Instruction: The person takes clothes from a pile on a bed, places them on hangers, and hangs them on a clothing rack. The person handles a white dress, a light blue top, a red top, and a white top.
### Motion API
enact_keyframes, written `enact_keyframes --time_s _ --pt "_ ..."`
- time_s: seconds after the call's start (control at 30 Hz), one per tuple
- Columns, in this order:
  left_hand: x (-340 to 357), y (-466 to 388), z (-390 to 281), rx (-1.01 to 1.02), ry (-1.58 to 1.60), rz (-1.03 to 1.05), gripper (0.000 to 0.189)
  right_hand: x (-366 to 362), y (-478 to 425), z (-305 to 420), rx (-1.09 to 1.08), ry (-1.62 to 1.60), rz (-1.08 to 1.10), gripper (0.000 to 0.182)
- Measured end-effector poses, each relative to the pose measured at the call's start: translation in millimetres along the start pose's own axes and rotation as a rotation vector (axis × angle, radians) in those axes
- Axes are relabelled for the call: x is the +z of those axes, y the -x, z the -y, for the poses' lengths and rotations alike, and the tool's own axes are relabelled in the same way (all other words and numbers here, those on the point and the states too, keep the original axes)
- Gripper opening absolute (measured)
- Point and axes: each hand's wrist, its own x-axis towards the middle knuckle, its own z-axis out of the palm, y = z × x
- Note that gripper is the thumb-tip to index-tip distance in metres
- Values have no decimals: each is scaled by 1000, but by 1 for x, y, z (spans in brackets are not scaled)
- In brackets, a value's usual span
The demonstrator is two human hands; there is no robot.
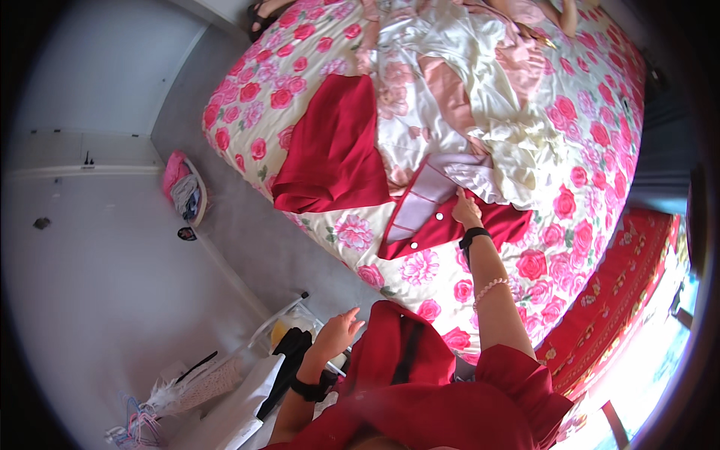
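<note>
On the bed lies a red garment with white buttons and a pale lining [426, 241], partly folded open. My right hand [467, 209] rests at its upper edge, beside a white ruffled cloth [478, 179]; whether its fingers grip fabric cannot be told. To the left of it is a folded red garment [337, 152]. White and pink satin clothes [430, 112] and a cream ruffled garment [526, 154] are heaped beyond. My left hand [337, 333] hangs in the air near my body, fingers apart, holding nothing.
The bed has a rose-print sheet [354, 232]. Another person's arm [568, 19] shows at the top right, and a foot in a dark sandal [260, 17] at the top left. A basket of clothes [197, 197] stands on the floor. Clothes hangers [138, 422] are at the lower left.
</note>
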Motion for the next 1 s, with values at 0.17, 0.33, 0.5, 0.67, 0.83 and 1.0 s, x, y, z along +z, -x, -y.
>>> enact_keyframes --time_s 0.17,0.33,0.5,0.67,0.83,1.0 --pt "1 9 12 -82 16 -15 37 14 -13 -2 40 86 -66 35" --pt "3 5 19 -65 63 -30 37 55 6 -17 -290 472 303 24" --pt "8 1 23 -59 113 -75 35 95 45 12 -593 638 624 35" --pt "7 11 42 -123 104 -163 34 102 59 159 -754 56 214 40" --pt "8 40 62 -237 197 -228 34 110 49 273 -837 350 -34 62" --pt "11 69 63 -363 290 -259 34 129 23 291 -660 608 -73 25"
